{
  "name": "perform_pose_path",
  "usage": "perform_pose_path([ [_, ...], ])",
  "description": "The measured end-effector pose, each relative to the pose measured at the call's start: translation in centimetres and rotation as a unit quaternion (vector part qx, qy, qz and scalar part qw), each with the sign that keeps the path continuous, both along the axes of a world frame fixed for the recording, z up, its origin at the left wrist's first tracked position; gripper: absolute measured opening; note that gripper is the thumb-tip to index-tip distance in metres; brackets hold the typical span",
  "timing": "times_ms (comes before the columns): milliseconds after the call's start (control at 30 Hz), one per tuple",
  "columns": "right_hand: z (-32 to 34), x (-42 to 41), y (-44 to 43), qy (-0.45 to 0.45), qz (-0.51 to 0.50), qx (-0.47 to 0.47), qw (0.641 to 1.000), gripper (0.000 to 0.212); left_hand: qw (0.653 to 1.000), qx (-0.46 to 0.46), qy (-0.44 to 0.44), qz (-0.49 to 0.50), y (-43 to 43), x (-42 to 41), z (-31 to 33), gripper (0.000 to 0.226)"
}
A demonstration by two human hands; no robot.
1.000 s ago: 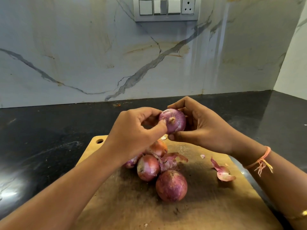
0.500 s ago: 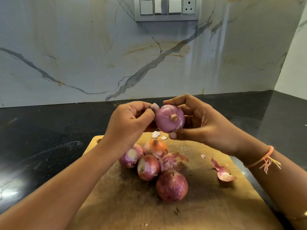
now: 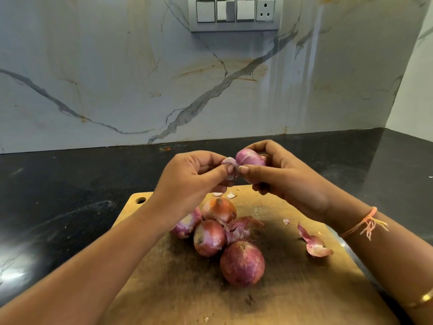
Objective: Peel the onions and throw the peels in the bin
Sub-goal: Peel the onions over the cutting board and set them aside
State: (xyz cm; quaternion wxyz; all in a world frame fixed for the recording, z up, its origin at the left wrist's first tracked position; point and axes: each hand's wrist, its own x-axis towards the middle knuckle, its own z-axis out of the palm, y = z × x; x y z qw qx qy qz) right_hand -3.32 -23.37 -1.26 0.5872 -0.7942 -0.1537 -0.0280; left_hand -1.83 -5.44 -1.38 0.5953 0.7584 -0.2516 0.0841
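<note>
- The right hand (image 3: 288,181) curls around one onion (image 3: 249,158) and holds it up in the air.
- The left hand (image 3: 189,184) is right beside it. Its thumb and finger pinch a pale strip of peel (image 3: 229,163) that touches the side of the onion.
- I think this onion is only partly peeled. It looks smooth and shiny, but the strip is not off yet.
- Under both hands, five more onions (image 3: 242,263) sit in a heap on the wooden board (image 3: 293,289).
- Most of them have their dry skin on. One in the middle (image 3: 239,229) has skin flaking loose.
- A curled pink peel (image 3: 314,245) lies on the board below the right wrist.
- A few small bits (image 3: 230,195) lie just under the hands.
- No bin shows anywhere.
- So the job looks like it has only just started. Nearly all the onions need peeling, and the peels on the board have to go in the bin.
</note>
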Motion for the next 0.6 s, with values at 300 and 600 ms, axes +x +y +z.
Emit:
perform_pose_path([
  [300, 0.4, 0.3, -1.2, 0.024, 0.040, 0.120, 0.992, 0.044, 0.989, 0.086, -0.083, 0.089, 0.9, 0.9, -0.1, 0.013],
  [600, 0.4, -0.1, -0.8, -0.053, 0.004, -0.065, 0.997, 0.054, 0.976, 0.190, -0.095, 0.046, 0.6, 0.6, -0.5, 0.011],
])
